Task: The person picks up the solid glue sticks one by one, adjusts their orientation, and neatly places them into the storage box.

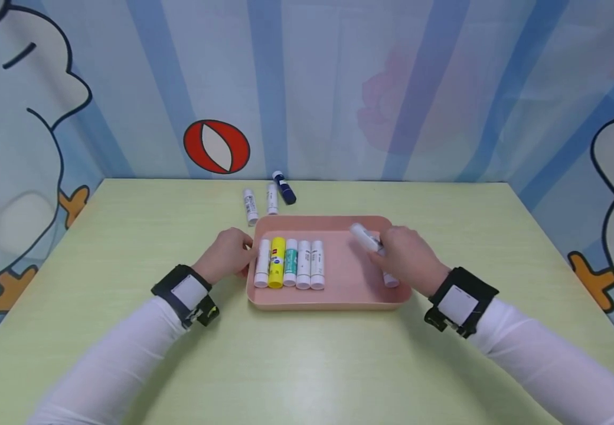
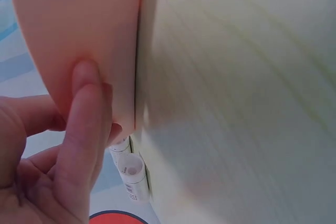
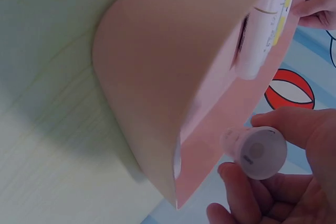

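Note:
A pink tray (image 1: 286, 222) lies on the table. My left hand (image 1: 227, 254) pinches its left rim, with fingers (image 2: 86, 114) against the outer wall. Over the tray's right part, my right hand (image 1: 410, 260) holds a white glue stick (image 1: 362, 234) between thumb and fingers, tilted. In the right wrist view, the round end of this glue stick (image 3: 262, 153) faces the camera. Beneath that hand, another white stick (image 1: 391, 280) shows one end inside the tray. A row of glue sticks fills the tray's left half: white ones (image 1: 304, 265), a yellow one (image 1: 277, 263) and one with a green label (image 1: 290, 263).
Behind the tray, two white sticks (image 1: 251, 206) (image 1: 272, 199) and a dark blue stick with a white end (image 1: 284, 188) lie on the table (image 1: 307, 360). A printed curtain (image 1: 317, 88) hangs at the table's back edge and along both sides.

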`<action>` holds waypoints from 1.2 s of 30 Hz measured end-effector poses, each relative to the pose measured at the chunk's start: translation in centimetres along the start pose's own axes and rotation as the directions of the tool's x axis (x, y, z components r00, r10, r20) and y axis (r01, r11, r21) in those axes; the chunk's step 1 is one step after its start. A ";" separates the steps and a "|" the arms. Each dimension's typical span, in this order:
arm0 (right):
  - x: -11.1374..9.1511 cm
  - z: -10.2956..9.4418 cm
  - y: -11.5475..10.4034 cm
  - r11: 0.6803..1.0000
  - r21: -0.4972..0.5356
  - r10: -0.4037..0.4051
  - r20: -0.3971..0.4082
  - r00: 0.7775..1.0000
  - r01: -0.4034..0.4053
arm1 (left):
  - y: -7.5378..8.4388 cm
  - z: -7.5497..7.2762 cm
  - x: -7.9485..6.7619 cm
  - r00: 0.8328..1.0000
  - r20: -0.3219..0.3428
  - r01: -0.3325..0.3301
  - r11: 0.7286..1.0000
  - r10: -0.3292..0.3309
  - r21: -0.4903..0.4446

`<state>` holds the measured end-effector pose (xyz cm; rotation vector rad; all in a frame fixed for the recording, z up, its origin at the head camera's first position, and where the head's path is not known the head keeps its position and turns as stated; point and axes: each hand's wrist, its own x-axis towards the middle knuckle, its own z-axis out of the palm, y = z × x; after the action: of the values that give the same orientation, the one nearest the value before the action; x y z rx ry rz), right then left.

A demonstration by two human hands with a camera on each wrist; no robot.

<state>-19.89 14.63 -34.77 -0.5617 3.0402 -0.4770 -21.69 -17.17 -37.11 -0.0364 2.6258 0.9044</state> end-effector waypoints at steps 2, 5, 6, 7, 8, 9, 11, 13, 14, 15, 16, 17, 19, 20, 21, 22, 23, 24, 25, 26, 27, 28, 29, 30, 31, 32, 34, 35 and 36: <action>0.0 0.2 0.0 1.000 -0.031 0.003 0.012 1.000 -0.003 | 0.1 0.0 -0.1 1.000 -0.004 -0.002 1.000 0.002 0.005; 0.0 0.5 -0.1 0.999 -0.041 0.017 0.032 0.999 -0.016 | 0.2 0.0 -0.1 1.000 -0.013 -0.004 1.000 0.004 0.008; 0.0 0.6 -0.2 0.999 -0.040 0.021 0.037 0.999 -0.020 | 0.2 0.0 -0.1 1.000 -0.015 -0.010 1.000 0.010 0.015; 0.0 0.7 -0.2 0.999 -0.039 0.032 0.048 0.998 -0.030 | 0.2 0.0 -0.1 1.000 -0.017 -0.012 1.000 0.012 0.020; 0.0 0.7 -0.3 0.999 -0.028 0.049 0.062 0.997 -0.047 | 0.3 0.0 0.0 1.000 -0.019 -0.012 1.000 0.012 0.022; 0.0 0.8 -0.4 0.997 -0.015 0.073 0.080 0.994 -0.072 | 0.3 0.0 0.0 1.000 -0.020 -0.009 1.000 0.010 0.022; 0.0 1.0 -0.5 0.994 -0.010 0.110 0.111 0.988 -0.110 | 0.3 0.0 0.0 1.000 -0.018 -0.006 1.000 0.007 0.025; 0.0 1.1 -0.7 0.990 -0.016 0.138 0.134 0.981 -0.137 | 0.3 0.0 0.0 1.000 -0.013 -0.001 1.000 0.002 0.026; 0.0 1.2 -0.7 0.990 -0.023 0.143 0.137 0.980 -0.141 | 0.3 0.0 0.0 1.000 -0.012 0.002 1.000 -0.001 0.027; 0.0 1.3 -0.8 0.989 -0.028 0.147 0.139 0.979 -0.144 | 0.3 0.0 0.0 1.000 -0.011 0.003 1.000 -0.003 0.028; 0.0 1.3 -0.8 0.990 -0.041 0.142 0.135 0.981 -0.137 | 0.3 0.0 0.0 1.000 -0.010 0.005 1.000 -0.005 0.029; 0.0 1.4 -0.8 0.990 -0.058 0.135 0.130 0.982 -0.128 | 0.3 0.0 0.0 1.000 -0.011 0.005 1.000 -0.005 0.029; 0.1 1.4 -0.8 0.990 -0.099 0.116 0.121 0.986 -0.104 | 0.3 0.0 -0.1 1.000 -0.013 0.006 1.000 -0.005 0.026; 0.1 1.5 -0.8 0.989 -0.117 0.107 0.121 0.987 -0.093 | 0.3 0.0 -0.1 1.000 -0.014 0.007 1.000 -0.006 0.025; 0.1 1.5 -0.9 0.987 -0.139 0.096 0.121 0.988 -0.079 | 0.3 0.0 -0.1 1.000 -0.015 0.007 1.000 -0.007 0.022; 0.2 1.5 -0.9 0.985 -0.162 0.087 0.123 0.989 -0.066 | 0.3 0.0 -0.1 1.000 -0.014 0.009 1.000 -0.009 0.019; 0.2 1.5 -0.9 0.981 -0.184 0.079 0.127 0.989 -0.055 | 0.2 0.0 -0.1 1.000 -0.014 0.010 1.000 -0.010 0.018; 0.2 1.6 -1.0 0.978 -0.205 0.069 0.130 0.989 -0.042 | 0.2 0.0 -0.1 1.000 -0.014 0.012 1.000 -0.012 0.017; 0.3 1.7 -1.0 0.973 -0.228 0.063 0.136 0.989 -0.031 | 0.2 0.0 -0.1 1.000 -0.016 0.014 1.000 -0.014 0.017; 0.3 1.7 -1.1 0.968 -0.250 0.057 0.138 0.989 -0.021 | 0.2 0.0 -0.1 1.000 -0.016 0.014 1.000 -0.014 0.019; 0.4 1.7 -1.1 0.962 -0.272 0.049 0.138 0.989 -0.009 | 0.2 0.0 -0.2 1.000 -0.017 0.015 1.000 -0.014 0.020; 0.4 1.8 -1.2 0.956 -0.293 0.043 0.139 0.989 0.000 | 0.3 0.0 -0.2 1.000 -0.019 0.015 1.000 -0.014 0.022; 0.4 1.8 -1.2 0.950 -0.313 0.036 0.138 0.990 0.009 | 0.3 0.0 -0.1 1.000 -0.020 0.014 1.000 -0.013 0.026; 0.4 1.9 -1.3 0.943 -0.333 0.031 0.141 0.990 0.018 | 0.3 0.0 -0.1 1.000 -0.020 0.013 0.999 -0.013 0.030; 0.5 1.9 -1.4 0.937 -0.350 0.028 0.145 0.989 0.025 | 0.3 0.0 -0.1 1.000 -0.019 0.012 0.999 -0.012 0.032; 0.5 2.0 -1.4 0.933 -0.359 0.024 0.147 0.989 0.030 | 0.3 0.0 -0.1 1.000 -0.019 0.015 0.999 -0.015 0.033; 0.5 2.1 -1.5 0.928 -0.371 0.023 0.156 0.988 0.037 | 0.4 0.0 -0.1 1.000 -0.016 0.024 0.999 -0.024 0.033; 0.5 2.2 -1.5 0.927 -0.374 0.024 0.160 0.987 0.038 | 0.4 0.0 0.0 1.000 -0.014 0.027 0.999 -0.026 0.034; 0.5 2.2 -1.5 0.925 -0.378 0.024 0.166 0.986 0.041 | 0.4 0.1 0.0 0.999 -0.013 0.030 0.999 -0.030 0.032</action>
<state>-19.72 12.47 -36.42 -0.5887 2.9738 0.1643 -21.75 -16.78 -36.90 -0.0732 2.6435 0.8539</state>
